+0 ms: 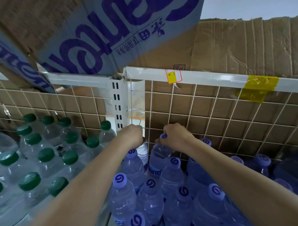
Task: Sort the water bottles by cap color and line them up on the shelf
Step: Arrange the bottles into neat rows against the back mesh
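Note:
Green-capped clear bottles [31,158] fill the left bay of the shelf. Purple-capped bottles [150,196] crowd the right bay. My left hand [132,136] grips the top of a bottle [142,152] at the back, beside the white upright post; its cap is hidden under the fingers. My right hand [175,136] holds the neck of a purple-capped bottle [160,153] at the back row, fingers curled round its cap. Both bottles stand close against the wire grid.
A white wire grid [213,116] backed with cardboard closes the shelf's rear. A white slotted post [117,104] divides the two bays. Above runs a white shelf rail [207,78] with yellow tape, and a printed carton [97,32] hangs overhead.

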`<control>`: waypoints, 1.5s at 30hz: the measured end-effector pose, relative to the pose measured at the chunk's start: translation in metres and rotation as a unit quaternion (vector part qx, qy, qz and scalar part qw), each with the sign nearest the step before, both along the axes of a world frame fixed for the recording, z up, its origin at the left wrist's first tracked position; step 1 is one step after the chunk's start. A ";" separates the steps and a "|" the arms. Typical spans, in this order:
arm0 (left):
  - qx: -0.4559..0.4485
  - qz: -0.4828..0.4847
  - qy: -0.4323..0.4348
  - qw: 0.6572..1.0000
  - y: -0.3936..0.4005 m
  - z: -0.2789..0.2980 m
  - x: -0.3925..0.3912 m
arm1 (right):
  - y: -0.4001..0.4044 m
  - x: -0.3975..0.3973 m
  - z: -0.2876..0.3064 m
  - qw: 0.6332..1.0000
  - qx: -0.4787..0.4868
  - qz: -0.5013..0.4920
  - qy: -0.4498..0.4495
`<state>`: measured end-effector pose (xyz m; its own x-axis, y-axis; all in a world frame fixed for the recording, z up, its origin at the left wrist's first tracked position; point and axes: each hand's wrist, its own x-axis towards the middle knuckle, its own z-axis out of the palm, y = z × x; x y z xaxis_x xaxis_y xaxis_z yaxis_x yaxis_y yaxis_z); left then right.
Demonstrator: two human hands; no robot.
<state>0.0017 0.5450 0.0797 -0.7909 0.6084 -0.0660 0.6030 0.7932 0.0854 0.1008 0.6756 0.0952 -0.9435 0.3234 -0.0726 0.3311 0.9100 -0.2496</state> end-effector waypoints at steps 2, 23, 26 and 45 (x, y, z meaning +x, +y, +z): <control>0.008 0.003 -0.001 1.000 0.000 -0.001 0.000 | -0.006 -0.005 -0.004 1.000 -0.004 -0.019 0.003; 0.011 -0.087 0.086 0.992 0.013 0.015 0.019 | 0.043 0.043 0.023 0.995 0.047 -0.058 0.071; 0.048 -0.151 -0.025 0.987 0.021 0.018 0.028 | 0.059 0.060 0.023 0.984 0.133 -0.118 0.023; 0.065 -0.131 -0.081 0.986 0.032 0.009 0.029 | 0.039 0.038 -0.007 0.998 0.001 0.069 -0.003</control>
<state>0.0307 0.5766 0.0885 -0.5916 0.8016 -0.0863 0.7553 0.5885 0.2886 0.1391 0.7151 0.0884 -0.9784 0.1912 -0.0788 0.2049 0.9472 -0.2465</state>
